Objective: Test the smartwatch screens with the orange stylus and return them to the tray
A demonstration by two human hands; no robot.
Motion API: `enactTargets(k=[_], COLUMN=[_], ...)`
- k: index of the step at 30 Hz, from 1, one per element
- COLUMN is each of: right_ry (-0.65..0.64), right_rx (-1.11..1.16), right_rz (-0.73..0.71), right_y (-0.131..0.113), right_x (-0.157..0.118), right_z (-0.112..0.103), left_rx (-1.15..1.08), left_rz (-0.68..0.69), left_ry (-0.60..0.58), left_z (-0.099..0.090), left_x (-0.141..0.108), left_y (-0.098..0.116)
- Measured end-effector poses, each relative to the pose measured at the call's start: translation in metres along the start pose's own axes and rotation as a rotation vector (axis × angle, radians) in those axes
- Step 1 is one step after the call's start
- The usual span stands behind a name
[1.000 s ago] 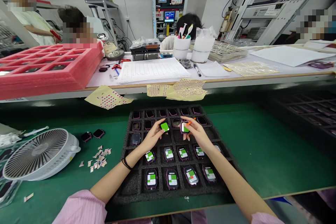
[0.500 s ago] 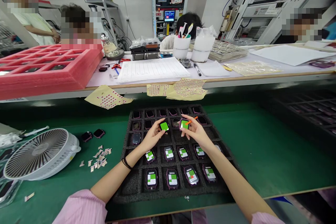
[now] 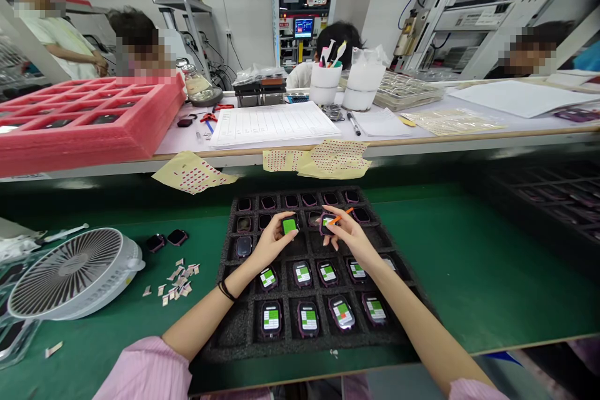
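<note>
L watch [image 3: 290, 224], blk w/ grn scrn [image 3: 289, 227]

The left watch [image 3: 290, 226] is held above the tray [image 3: 300, 345], left of its middle and nearer its far edge than its near one. It has a dark case, and its lit screen is mostly plain green, facing up toward the viewer at a slight tilt. The right watch [image 3: 326, 222] is also held over the far half of the tray, right of its middle; its case is purple, its partly hidden screen green and white. Across its face slants an orange stick [image 3: 334, 220], thin, its outer end pointing to the tray's far right corner.
</note>
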State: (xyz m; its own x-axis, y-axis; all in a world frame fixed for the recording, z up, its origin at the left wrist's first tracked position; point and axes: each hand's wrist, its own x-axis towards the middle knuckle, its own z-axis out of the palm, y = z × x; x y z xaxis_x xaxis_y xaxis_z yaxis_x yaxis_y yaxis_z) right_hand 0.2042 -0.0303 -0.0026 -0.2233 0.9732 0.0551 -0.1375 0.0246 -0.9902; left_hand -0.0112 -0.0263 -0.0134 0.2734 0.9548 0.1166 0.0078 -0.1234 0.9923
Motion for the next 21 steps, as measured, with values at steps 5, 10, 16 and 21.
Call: enactTargets(k=[5,10,16,21], right_ry=[0.005,-0.005,-0.052,-0.037], right_rx=[0.012,0.020,0.000,-0.004], right_rz=[0.000,0.015,0.051,0.057], right_y=[0.000,0.001,0.003,0.004], right_x=[0.000,0.001,0.002,0.002], right_z=[-0.001,0.002,0.009,0.009], left_rx=[0.074,0.150,0.208,0.209], left_rz=[0.014,0.057,0.103,0.079], left_ry=[-0.039,-0.096,-0.132,-0.116], left_z=[0.000,0.002,0.007,0.009], left_x=[-0.001,-0.002,-0.006,-0.008], left_y=[-0.001,-0.003,0.002,0.008])
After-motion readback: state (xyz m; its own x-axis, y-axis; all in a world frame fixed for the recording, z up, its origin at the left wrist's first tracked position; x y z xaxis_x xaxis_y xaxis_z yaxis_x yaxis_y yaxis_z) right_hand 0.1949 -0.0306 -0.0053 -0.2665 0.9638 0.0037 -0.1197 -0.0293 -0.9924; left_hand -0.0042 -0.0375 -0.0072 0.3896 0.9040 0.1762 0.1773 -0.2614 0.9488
